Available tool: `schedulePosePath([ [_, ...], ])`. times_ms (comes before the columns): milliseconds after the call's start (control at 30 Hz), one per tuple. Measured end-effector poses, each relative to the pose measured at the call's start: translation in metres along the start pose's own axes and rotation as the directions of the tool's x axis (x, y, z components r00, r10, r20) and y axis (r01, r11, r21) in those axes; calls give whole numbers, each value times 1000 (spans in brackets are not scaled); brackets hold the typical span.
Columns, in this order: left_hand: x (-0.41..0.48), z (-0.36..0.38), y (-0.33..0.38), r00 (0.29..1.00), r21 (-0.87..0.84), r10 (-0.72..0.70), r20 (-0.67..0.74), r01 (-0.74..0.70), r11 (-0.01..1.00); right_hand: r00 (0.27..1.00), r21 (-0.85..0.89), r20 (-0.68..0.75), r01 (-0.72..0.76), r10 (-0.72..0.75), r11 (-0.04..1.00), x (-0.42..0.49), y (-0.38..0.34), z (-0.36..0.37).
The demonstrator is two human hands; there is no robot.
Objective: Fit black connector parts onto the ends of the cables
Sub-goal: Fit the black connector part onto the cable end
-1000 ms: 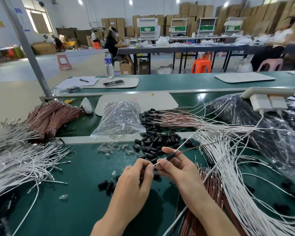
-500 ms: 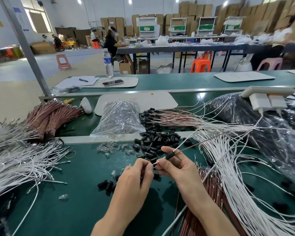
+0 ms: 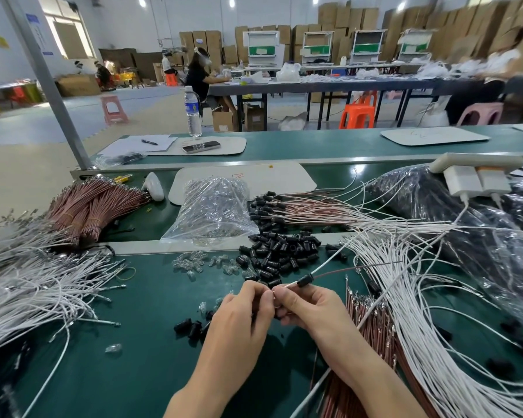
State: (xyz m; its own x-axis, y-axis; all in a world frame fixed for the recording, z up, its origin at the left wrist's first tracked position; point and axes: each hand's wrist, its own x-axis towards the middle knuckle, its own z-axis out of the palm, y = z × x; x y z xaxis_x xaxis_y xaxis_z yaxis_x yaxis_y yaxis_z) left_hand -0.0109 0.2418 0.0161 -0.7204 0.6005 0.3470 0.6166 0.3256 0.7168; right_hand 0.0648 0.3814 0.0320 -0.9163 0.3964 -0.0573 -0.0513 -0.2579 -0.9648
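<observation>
My right hand (image 3: 311, 306) pinches a white cable and a brown cable just behind a black connector part (image 3: 305, 279) threaded on them; both cables (image 3: 338, 271) run up and right from it. My left hand (image 3: 242, 312) pinches the cable tips where they stick out beside my right fingertips. A heap of loose black connector parts (image 3: 280, 251) lies just beyond my hands. A few more black parts (image 3: 191, 327) lie left of my left hand. Finished brown cables with black ends (image 3: 284, 208) fan out further back.
White cables (image 3: 27, 285) pile up on the left, more white cables (image 3: 420, 297) and brown ones (image 3: 372, 324) on the right. A clear bag (image 3: 212, 209), small clear pieces (image 3: 200, 263), brown bundles (image 3: 94, 203) and a black plastic bag (image 3: 465, 224) ring the green table (image 3: 139, 357).
My hands have stayed almost in place. The fingertips of both hands have closed in on the cable tips, and the black part now sits a little further from my left fingers.
</observation>
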Motion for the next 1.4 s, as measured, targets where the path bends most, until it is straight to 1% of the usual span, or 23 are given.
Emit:
schedulePosePath([
  [267, 0, 0, 2, 1000, -22, 13, -24, -14, 1000, 998, 52, -69, 13, -9, 999, 3, 0, -2],
  [500, 1, 1, 2, 1000, -73, 31, 5, -30, 997, 998, 78, -59, 8, -3, 997, 2, 0, -2],
  [600, 2, 1, 1, 999, -134, 33, 2, -32, 990, 999, 80, -50, 7, -3, 997, 2, 1, -2],
  [733, 4, 2, 3, 1000, -255, -1, -16, -3, 967, 999, 86, -50, 9, -5, 996, 3, 1, -2],
  [933, 4, 4, 5, 999, -336, -24, -22, 16, 942, 999, 84, -47, 16, -12, 996, 4, 2, -2],
  [1167, 4, 2, 6, 1000, -349, -13, -9, 9, 937, 999, 108, -38, 14, -9, 994, 4, 2, -2],
  [1400, 2, 1, 4, 1000, -316, 28, -9, -29, 948, 999, 61, -42, 13, -11, 998, 3, 1, -1],
])
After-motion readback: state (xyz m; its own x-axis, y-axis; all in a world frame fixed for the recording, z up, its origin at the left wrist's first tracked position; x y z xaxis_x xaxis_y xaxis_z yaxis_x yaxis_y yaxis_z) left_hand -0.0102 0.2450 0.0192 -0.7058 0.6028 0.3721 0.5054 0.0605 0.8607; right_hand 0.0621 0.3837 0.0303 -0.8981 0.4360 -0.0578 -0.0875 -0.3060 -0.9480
